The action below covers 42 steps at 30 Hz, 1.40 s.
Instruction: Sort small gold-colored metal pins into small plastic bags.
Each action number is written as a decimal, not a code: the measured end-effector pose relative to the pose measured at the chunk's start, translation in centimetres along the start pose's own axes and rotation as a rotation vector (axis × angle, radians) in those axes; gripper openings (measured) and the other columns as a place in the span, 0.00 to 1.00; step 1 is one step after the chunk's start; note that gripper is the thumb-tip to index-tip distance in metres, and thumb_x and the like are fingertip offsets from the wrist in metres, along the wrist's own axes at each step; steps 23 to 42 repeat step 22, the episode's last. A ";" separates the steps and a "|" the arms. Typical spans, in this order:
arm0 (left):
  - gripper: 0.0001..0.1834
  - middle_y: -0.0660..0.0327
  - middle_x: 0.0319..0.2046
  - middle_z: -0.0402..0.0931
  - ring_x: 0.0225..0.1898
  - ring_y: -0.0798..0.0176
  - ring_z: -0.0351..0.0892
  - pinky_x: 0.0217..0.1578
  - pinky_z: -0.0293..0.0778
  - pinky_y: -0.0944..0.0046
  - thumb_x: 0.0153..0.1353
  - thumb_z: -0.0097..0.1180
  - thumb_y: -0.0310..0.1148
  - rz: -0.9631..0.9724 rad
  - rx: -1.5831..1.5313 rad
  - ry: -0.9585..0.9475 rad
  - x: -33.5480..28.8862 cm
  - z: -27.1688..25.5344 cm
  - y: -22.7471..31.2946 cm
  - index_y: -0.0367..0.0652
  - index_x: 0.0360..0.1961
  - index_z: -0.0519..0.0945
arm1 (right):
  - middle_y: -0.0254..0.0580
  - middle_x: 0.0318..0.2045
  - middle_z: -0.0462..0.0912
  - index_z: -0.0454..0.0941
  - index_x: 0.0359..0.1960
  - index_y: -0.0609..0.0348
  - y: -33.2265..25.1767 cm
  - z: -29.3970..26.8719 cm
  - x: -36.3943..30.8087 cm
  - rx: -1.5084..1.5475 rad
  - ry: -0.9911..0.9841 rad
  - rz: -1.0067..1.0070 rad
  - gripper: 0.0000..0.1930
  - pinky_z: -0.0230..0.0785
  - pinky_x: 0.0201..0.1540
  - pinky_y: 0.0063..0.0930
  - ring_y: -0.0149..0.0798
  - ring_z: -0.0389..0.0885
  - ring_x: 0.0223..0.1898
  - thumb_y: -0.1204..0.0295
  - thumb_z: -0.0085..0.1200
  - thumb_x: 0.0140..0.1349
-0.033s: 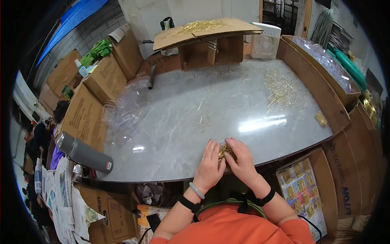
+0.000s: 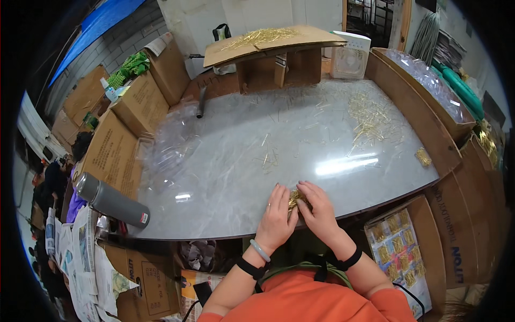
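At the near edge of the table [image 2: 225, 161], my left hand [image 2: 276, 219] and my right hand [image 2: 318, 214] close in from both sides on a small bundle of thin gold wire pins [image 2: 294, 199]. My thumbs press at the near side and my fingers wrap the far side, so much of the bundle is hidden. Loose gold pins [image 2: 268, 160] lie a little beyond my hands. A larger scatter of the same pins [image 2: 370, 121] spreads over the far right. Another compact gold bundle [image 2: 423, 156] rests by the right edge.
A grey flask [image 2: 112, 201] leans at the near left, by clear plastic bags [image 2: 169, 147]. A dark tube [image 2: 201, 102] lies farther back. Cardboard boxes [image 2: 115, 153] line the left. More pins [image 2: 263, 36] sit on a raised cardboard shelf [image 2: 225, 53]. Below right, an open carton [image 2: 432, 231] holds bundles.
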State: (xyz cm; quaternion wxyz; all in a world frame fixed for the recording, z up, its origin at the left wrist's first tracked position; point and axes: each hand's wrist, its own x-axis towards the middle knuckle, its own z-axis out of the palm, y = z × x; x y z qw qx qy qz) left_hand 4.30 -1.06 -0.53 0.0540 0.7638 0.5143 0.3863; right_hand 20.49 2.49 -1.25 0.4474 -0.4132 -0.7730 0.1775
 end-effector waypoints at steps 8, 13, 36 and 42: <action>0.24 0.38 0.63 0.69 0.70 0.36 0.64 0.68 0.66 0.47 0.65 0.52 0.23 -0.034 -0.091 0.045 -0.6 0.5 -1.6 0.26 0.62 0.71 | 0.52 0.64 0.75 0.76 0.60 0.59 -0.3 -0.8 0.6 -0.224 -0.092 -0.272 0.21 0.64 0.69 0.50 0.57 0.72 0.66 0.71 0.60 0.66; 0.25 0.36 0.65 0.68 0.71 0.36 0.62 0.71 0.62 0.48 0.67 0.49 0.25 0.013 -0.117 -0.019 -0.3 0.4 -1.9 0.25 0.64 0.70 | 0.55 0.66 0.72 0.73 0.63 0.63 -0.1 -0.8 -1.1 -0.369 -0.162 -0.296 0.26 0.58 0.73 0.52 0.59 0.68 0.69 0.65 0.61 0.65; 0.33 0.46 0.74 0.60 0.75 0.41 0.58 0.77 0.49 0.50 0.78 0.39 0.39 -0.261 -1.024 -0.067 -0.7 -0.4 -3.1 0.37 0.79 0.52 | 0.57 0.75 0.57 0.64 0.71 0.58 -2.0 1.7 -2.3 -0.364 -0.027 -0.112 0.45 0.52 0.75 0.59 0.66 0.57 0.74 0.52 0.71 0.55; 0.33 0.46 0.74 0.60 0.75 0.41 0.58 0.77 0.49 0.50 0.78 0.39 0.39 -0.261 -1.024 -0.067 -0.7 -0.4 -3.1 0.37 0.79 0.52 | 0.57 0.75 0.57 0.64 0.71 0.58 -2.0 1.7 -2.3 -0.364 -0.027 -0.112 0.45 0.52 0.75 0.59 0.66 0.57 0.74 0.52 0.71 0.55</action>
